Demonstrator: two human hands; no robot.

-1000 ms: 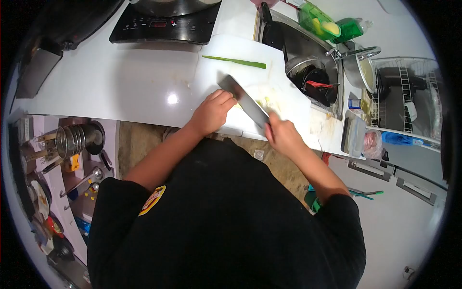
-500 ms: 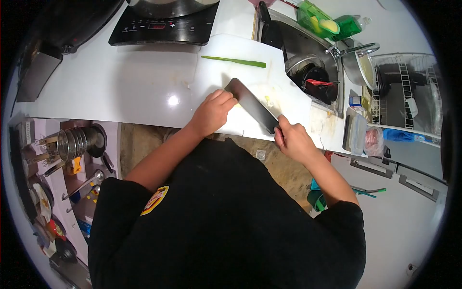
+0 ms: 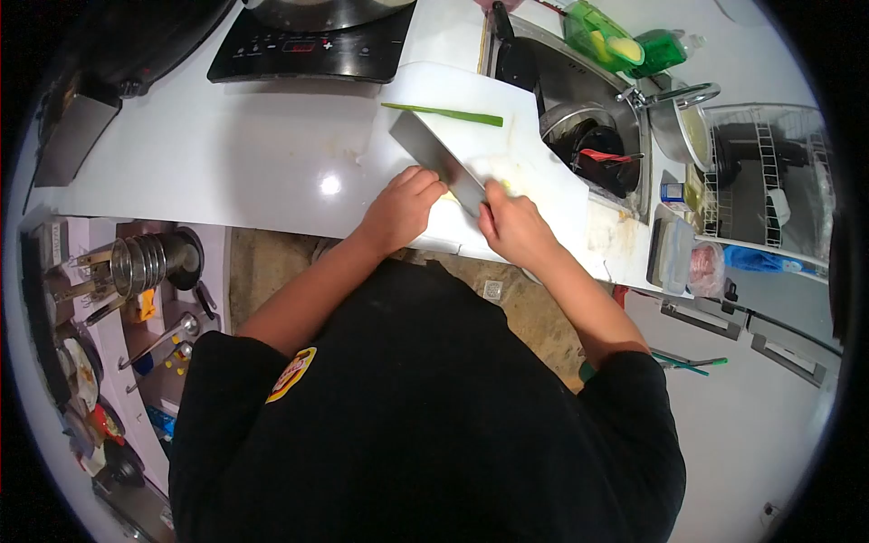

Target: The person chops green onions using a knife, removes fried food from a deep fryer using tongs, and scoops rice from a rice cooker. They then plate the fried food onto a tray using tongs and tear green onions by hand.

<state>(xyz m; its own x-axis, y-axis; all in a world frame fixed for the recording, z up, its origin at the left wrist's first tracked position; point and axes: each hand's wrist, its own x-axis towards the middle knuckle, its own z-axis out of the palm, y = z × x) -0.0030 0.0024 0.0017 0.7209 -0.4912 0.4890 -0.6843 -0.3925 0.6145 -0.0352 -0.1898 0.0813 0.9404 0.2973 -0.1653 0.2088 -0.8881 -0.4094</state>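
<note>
One sink (image 3: 584,81): red utensil (image 3: 605,157), perhaps dark bowl (image 3: 608,178); right hand (image 3: 519,228) holds knife (image 3: 439,162).

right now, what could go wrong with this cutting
The left hand's fingertips sit right beside the knife, so a slip could nick them. The knife, in the right hand, has its far end close to the green stalk and might knock it. The cutting board reaches the counter's front edge, so scraps could fall off.
</note>
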